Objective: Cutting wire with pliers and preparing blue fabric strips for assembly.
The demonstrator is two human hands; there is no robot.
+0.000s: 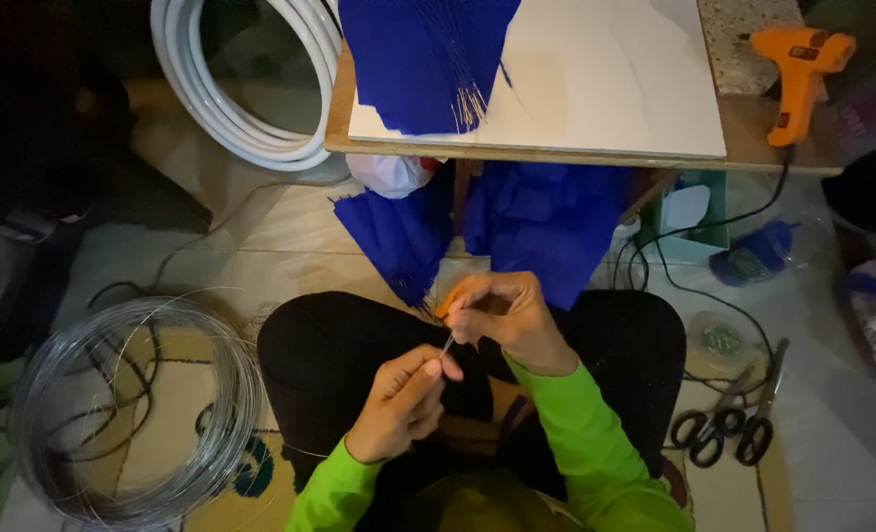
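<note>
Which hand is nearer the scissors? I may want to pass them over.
The right hand: the scissors lie on the floor to its right and lower. The left hand sits farther off, across the lap.

The person wears a bright lime-green long-sleeved top (596,443), its sleeves filling the lower middle of the frame, and plain black trousers (330,365) across the centre.
</note>
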